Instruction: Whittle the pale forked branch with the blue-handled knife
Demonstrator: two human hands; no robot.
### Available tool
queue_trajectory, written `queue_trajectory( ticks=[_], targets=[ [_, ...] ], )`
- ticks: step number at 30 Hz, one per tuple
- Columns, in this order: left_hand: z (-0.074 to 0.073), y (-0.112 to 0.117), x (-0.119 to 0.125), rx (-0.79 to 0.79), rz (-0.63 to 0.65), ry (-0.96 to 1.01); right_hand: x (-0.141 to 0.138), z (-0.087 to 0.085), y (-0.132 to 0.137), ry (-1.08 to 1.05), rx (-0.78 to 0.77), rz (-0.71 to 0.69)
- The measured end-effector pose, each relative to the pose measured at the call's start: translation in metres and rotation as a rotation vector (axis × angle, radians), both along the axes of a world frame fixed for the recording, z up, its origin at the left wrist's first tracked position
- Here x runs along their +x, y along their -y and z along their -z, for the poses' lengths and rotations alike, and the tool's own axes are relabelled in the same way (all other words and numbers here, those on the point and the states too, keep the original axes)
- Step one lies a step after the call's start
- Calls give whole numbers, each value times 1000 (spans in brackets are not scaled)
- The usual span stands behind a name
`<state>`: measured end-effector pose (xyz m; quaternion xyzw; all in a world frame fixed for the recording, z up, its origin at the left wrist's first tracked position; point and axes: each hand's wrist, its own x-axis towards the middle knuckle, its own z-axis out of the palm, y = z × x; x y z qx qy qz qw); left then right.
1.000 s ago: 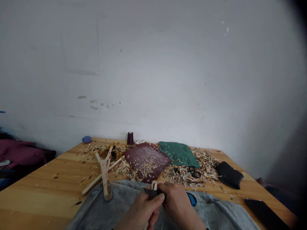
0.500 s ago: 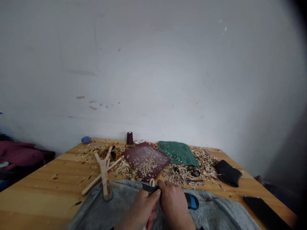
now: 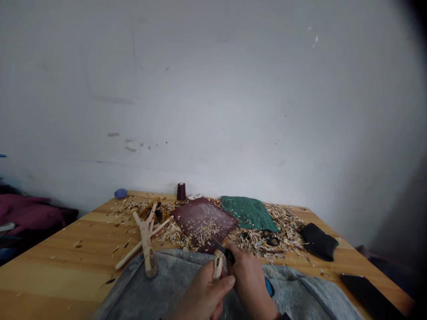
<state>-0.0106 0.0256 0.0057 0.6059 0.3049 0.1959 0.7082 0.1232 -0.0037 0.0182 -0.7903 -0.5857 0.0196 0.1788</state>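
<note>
My left hand [image 3: 203,291] is closed around a pale peeled stick [image 3: 217,266], its end poking up past my fingers. Beside it, my right hand [image 3: 247,271] grips a knife [image 3: 220,246] by its dark handle, the blade pointing up and left beyond the stick's end. Part of the blue and black handle end shows below my right wrist. Both hands are above a grey cloth [image 3: 173,275] at the table's near edge. Left of them, a forked, peeled branch [image 3: 147,244] rests partly on this cloth.
Wood shavings [image 3: 287,226] cover the back of the wooden table [image 3: 66,266]. Among them are sandpaper sheets, maroon [image 3: 203,218] and green [image 3: 247,211], scissors [image 3: 271,240] and a thread spool [image 3: 181,191]. A black pad [image 3: 318,242] and a phone [image 3: 370,293] lie at right.
My right hand has turned and lifted the knife, so its blade now points forward, away from the stick. The stick's end has tipped and shows more clearly above my left hand.
</note>
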Motion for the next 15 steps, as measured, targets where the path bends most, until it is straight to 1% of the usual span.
queue_trajectory(
  ticks=[3, 6, 10, 15],
  targets=[
    [-2, -4, -3, 44, -45, 3, 1, 2, 2, -66, 59, -124],
    [-7, -6, -5, 101, -77, -40, -1, 2, 3, -62, 60, -212],
    [-9, -9, -5, 181, -83, -82, -4, 2, 3, 21, 14, -214],
    [-6, -10, -3, 159, -98, -116, -7, 1, 3, 63, -14, -169]
  ],
)
